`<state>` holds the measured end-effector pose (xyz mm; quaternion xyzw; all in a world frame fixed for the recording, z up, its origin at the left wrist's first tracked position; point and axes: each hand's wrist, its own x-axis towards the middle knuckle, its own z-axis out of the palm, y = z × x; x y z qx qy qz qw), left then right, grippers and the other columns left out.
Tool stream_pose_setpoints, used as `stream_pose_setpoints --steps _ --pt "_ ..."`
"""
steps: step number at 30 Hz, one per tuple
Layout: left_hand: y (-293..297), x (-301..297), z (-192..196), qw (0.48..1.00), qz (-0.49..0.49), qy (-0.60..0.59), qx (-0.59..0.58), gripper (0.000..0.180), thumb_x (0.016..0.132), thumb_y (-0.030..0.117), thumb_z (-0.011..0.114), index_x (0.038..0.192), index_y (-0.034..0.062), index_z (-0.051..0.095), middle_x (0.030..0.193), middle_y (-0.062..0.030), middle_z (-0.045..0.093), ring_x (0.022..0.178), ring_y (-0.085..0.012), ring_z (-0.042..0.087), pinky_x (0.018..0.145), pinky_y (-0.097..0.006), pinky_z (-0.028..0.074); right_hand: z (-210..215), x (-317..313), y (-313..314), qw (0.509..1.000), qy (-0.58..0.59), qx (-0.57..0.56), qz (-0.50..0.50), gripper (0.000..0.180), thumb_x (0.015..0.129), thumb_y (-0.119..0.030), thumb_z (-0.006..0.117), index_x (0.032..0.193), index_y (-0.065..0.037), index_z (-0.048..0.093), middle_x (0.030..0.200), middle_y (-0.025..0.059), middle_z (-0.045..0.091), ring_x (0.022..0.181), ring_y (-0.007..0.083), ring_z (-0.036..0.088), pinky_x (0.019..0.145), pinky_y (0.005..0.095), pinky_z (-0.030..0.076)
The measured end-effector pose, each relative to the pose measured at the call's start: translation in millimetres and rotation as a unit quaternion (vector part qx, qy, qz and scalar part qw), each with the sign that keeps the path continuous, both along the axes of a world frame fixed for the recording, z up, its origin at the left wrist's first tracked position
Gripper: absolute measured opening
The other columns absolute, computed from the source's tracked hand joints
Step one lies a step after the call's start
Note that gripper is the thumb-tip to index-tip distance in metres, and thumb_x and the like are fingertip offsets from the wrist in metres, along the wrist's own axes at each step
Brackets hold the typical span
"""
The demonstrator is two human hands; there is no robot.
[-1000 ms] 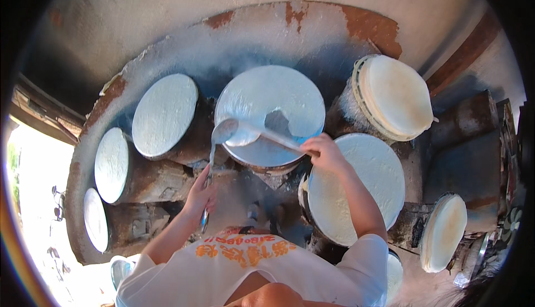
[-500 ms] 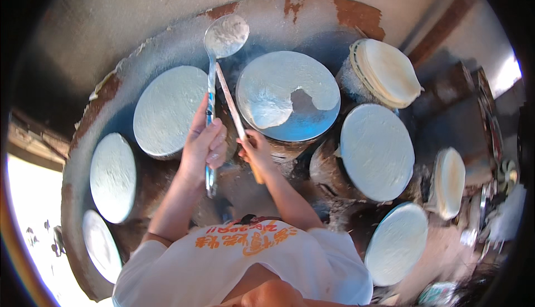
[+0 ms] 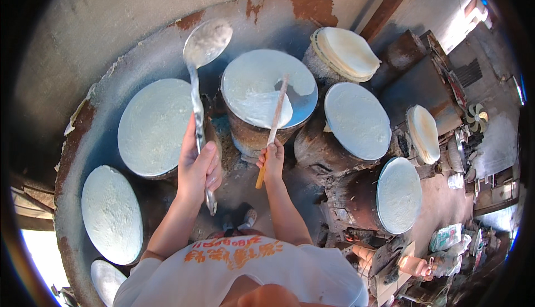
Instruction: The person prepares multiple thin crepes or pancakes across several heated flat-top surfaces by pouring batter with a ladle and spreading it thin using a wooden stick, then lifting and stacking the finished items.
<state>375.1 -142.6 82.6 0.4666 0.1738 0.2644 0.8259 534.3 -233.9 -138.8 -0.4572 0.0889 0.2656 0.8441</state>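
Note:
My left hand (image 3: 199,165) is closed round the handle of a metal ladle (image 3: 208,42). Its bowl, smeared with pale batter, is held up at the far side, left of the middle griddle. In my right hand (image 3: 272,161) is a slim wooden stick (image 3: 278,109), its far end over that same round griddle (image 3: 304,105). White batter (image 3: 251,78) covers most of the griddle's top and leaves a bare dark patch at the right and near edge. Whether the stick touches the batter I cannot tell.
Drum-like stoves with batter-coated round tops curve around me: a left griddle (image 3: 155,128), one lower left (image 3: 111,215), and others right (image 3: 356,120) and lower right (image 3: 399,195). Stacks of flat round sheets (image 3: 348,53) stand at the far right. A curved wall (image 3: 150,45) bounds the far side.
The view has turned, showing more on the right. The stick has swung away from the ladle and now lies over the middle griddle. Both hands keep their holds.

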Motion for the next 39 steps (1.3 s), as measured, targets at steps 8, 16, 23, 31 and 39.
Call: stream_pose_setpoints --steps 8,16,23,31,39 --pt "1 6 -6 0.997 0.025 0.035 0.064 0.061 0.098 0.011 0.042 0.149 0.0244 0.013 0.057 0.0038 0.034 0.039 -0.0027 0.031 0.033 -0.018 0.026 -32 -25 -37 0.982 -0.039 -0.116 0.146 0.034 0.097 -0.018 0.045 0.131 -0.013 0.043 0.072 0.0042 0.053 0.046 0.0105 0.045 0.038 0.0246 0.036" --pt "-17 58 -14 0.996 -0.034 0.049 0.059 0.063 0.097 0.008 0.043 0.149 0.0233 0.013 0.058 0.0029 0.035 0.039 -0.0036 0.032 0.033 -0.020 0.028 5 104 -109 0.980 -0.027 -0.136 0.143 0.037 0.097 -0.021 0.049 0.133 -0.018 0.045 0.075 0.0044 0.053 0.049 0.0100 0.044 0.040 0.0228 0.036" --pt "-27 120 -22 0.990 -0.064 0.098 0.078 0.061 0.097 0.008 0.043 0.149 0.0211 0.014 0.058 0.0021 0.036 0.038 -0.0040 0.032 0.033 -0.020 0.029 11 126 -104 0.941 -0.099 -0.218 0.238 0.032 0.097 -0.022 0.047 0.122 -0.005 0.056 0.065 0.0039 0.057 0.041 0.0085 0.045 0.036 0.0255 0.037" --pt "-50 183 -24 0.987 -0.093 0.122 0.056 0.065 0.095 0.006 0.046 0.149 0.0220 0.015 0.054 0.0026 0.036 0.040 -0.0051 0.032 0.037 -0.022 0.030 -15 205 -110 0.709 -0.474 -0.522 -0.014 0.032 0.091 -0.021 0.053 0.122 -0.014 0.057 0.077 0.0132 0.063 0.070 0.0310 0.063 0.063 0.0442 0.050" --pt "-50 212 -37 0.967 -0.044 0.203 0.149 0.061 0.095 0.007 0.043 0.149 0.0219 0.017 0.055 0.0025 0.039 0.039 -0.0040 0.032 0.033 -0.020 0.027 26 206 -101 0.707 -0.378 -0.596 0.040 0.038 0.090 -0.014 0.046 0.128 -0.016 0.051 0.094 0.0193 0.051 0.071 0.0375 0.061 0.061 0.0466 0.051"
